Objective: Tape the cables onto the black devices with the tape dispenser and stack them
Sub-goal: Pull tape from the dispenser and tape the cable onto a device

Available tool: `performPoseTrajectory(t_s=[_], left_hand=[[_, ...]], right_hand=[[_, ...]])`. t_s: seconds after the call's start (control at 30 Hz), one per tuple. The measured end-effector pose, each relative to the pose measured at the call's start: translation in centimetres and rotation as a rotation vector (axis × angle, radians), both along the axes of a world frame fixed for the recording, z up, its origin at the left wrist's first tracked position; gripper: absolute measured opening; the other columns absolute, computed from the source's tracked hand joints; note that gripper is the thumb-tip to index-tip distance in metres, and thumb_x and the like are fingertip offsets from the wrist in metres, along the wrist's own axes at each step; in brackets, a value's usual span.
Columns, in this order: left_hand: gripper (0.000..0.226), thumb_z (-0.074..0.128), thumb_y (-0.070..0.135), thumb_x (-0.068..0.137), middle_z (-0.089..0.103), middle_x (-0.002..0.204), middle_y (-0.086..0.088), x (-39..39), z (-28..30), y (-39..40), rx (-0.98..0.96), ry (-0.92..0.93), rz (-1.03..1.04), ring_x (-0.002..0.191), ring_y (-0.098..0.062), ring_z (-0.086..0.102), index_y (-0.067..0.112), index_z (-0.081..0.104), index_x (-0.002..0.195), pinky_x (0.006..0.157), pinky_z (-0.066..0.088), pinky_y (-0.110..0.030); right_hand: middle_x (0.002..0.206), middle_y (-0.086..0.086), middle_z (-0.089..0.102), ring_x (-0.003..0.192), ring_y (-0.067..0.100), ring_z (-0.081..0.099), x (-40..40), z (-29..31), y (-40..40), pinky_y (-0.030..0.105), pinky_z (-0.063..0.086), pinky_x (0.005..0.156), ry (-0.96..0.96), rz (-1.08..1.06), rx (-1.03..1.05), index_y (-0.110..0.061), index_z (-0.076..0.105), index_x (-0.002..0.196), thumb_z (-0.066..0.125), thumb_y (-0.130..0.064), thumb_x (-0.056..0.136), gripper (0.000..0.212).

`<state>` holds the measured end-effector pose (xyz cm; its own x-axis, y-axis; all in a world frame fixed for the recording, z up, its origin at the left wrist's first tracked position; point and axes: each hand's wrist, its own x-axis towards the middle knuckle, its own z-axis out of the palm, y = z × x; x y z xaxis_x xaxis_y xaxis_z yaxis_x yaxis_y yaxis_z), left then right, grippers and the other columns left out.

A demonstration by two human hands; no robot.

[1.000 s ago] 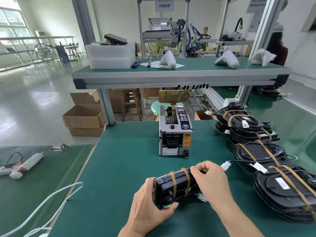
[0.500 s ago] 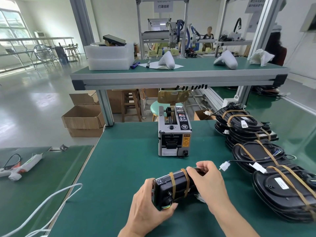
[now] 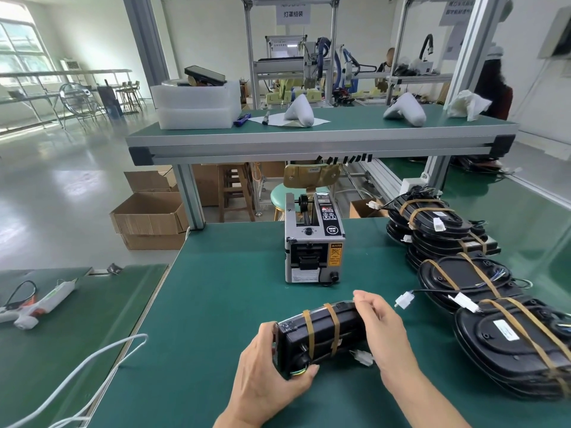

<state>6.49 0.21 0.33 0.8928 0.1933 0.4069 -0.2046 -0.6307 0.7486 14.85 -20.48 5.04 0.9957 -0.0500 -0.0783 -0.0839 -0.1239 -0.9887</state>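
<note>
1. Two bare hands hold one black oblong plastic device (image 3: 321, 335) low over the near part of the green bench mat (image 3: 216, 304); we cannot tell whether its underside touches the mat.
2. Our left hand (image 3: 265, 375) grips the device's near-left end, thumb curled under the lower edge and fingers wrapped behind.
3. Our right hand (image 3: 383, 332) is curled over the far-right end, with fingertips on the top edge.
4. Two strips of brown tape (image 3: 332, 329) cross the device body side by side, binding a thin cable against it.
5. One white plastic connector (image 3: 363, 357) hangs from the device just below our right hand.
6. The grey automatic tape dispenser (image 3: 313, 242) stands upright on the mat, beyond the device and apart from it.
7. Stacks of taped black devices (image 3: 463, 273) run along the right side of the mat, near our right hand but not touching it; a second white connector (image 3: 403, 301) on a black lead lies between them and our right hand.
8. One white cable (image 3: 102, 359) trails over the mat's left edge.
</note>
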Motion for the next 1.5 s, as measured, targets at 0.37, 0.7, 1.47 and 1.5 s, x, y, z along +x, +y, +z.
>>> performPoseTrajectory(t_s=[0.37,0.7,1.47,1.5], left_hand=[[0.064,0.091,0.05,0.067,0.071,0.115,0.027,0.4,-0.4,0.4,-0.094,-0.004,-0.045,0.104,-0.003,0.071,0.05,0.046,0.113,0.088,0.055,-0.019],[0.072,0.069,0.069,0.084,0.073,0.117,0.006,0.6,0.0,1.0,-0.264,-0.032,-0.132,0.114,-0.021,0.07,0.024,0.052,0.138,0.1,0.056,-0.032],[0.036,0.071,0.053,0.086,0.069,0.088,0.016,-0.5,0.3,0.4,0.016,-0.166,-0.091,0.075,-0.006,0.068,0.045,0.05,0.114,0.07,0.054,-0.029],[0.036,0.071,0.054,0.084,0.068,0.084,0.015,-0.6,0.4,0.3,0.021,-0.181,-0.07,0.071,-0.006,0.066,0.044,0.05,0.112,0.068,0.054,-0.028]], right_hand=[[0.094,-0.016,0.07,0.092,0.001,0.062,0.1,0.9,-0.7,0.028,0.045,0.083,-0.006,0.207,-0.132,-0.033,0.064,0.095,0.042,-0.079,0.085,0.052],[0.112,-0.013,0.048,0.109,0.012,0.045,-0.2,7.3,0.9,0.031,0.041,0.094,-0.538,0.294,-0.73,-0.028,0.052,0.117,0.05,-0.071,0.089,0.051],[0.081,0.001,0.076,0.059,0.01,0.067,7.9,8.4,2.8,0.018,0.049,0.057,0.033,0.192,-0.176,-0.016,0.076,0.091,0.067,-0.019,0.097,0.011],[0.082,0.006,0.075,0.057,0.01,0.066,8.5,7.4,3.1,0.016,0.047,0.05,0.139,0.206,-0.141,-0.01,0.076,0.096,0.068,-0.014,0.097,0.01]])
